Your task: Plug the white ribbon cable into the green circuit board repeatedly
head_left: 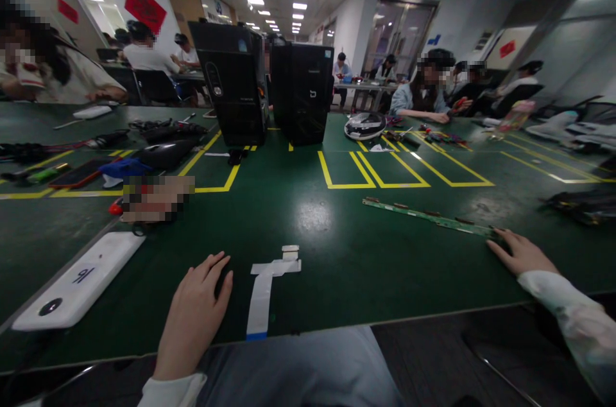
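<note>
My left hand [195,311] lies flat on the green table [337,246] near its front edge, fingers stretched out and holding nothing. Just right of it lies a white flat ribbon cable [262,294] with a blue end. My right hand [520,253] reaches out to the right, fingers extended, its fingertips touching the near end of a long narrow green circuit board strip [428,216] that lies flat on the table.
A white rectangular device [79,282] marked with a number lies at front left. Two black computer towers [262,89] stand at the middle back. Tools, cables and a phone [77,173] clutter the left. Yellow tape lines [375,176] mark the table. Other people sit at the far edges.
</note>
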Motion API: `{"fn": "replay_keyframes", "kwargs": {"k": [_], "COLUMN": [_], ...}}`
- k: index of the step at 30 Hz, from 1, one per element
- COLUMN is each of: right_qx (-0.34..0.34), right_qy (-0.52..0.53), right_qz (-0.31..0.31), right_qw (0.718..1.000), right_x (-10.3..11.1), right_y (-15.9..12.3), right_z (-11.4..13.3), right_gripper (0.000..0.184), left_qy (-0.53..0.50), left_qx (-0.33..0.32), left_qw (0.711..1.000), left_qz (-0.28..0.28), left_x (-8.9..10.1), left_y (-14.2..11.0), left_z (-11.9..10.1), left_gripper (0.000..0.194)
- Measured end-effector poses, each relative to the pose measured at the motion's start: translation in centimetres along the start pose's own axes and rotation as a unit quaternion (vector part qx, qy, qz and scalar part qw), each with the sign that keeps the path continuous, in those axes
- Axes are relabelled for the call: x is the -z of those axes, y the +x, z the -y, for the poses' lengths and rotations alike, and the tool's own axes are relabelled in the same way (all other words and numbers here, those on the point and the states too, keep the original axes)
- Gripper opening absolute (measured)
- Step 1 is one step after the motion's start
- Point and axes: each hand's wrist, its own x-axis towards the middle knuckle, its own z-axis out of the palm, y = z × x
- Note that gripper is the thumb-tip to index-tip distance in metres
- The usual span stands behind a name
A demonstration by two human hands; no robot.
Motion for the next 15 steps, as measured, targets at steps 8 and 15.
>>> {"fn": "replay_keyframes", "kwargs": {"k": [8, 15], "right_qx": [0.107, 0.285], "right_qy": [0.116, 0.191], "right_qz": [0.023, 0.002], "right_qw": [0.987, 0.939], "right_x": [-0.5, 1.2], "right_y": [0.9, -0.6], "right_z": [8.7, 18.9], "right_gripper": [0.06, 0.057], "left_qy": [-0.004, -0.003], "left_qx": [0.001, 0.003], "left_qw": [1.0, 1.0], "left_qz": [0.003, 0.0], "left_x": [0.0, 0.4], "left_y": [0.0, 0.2], "left_z": [0.0, -0.4], "left_gripper": [0.048, 0.046]}}
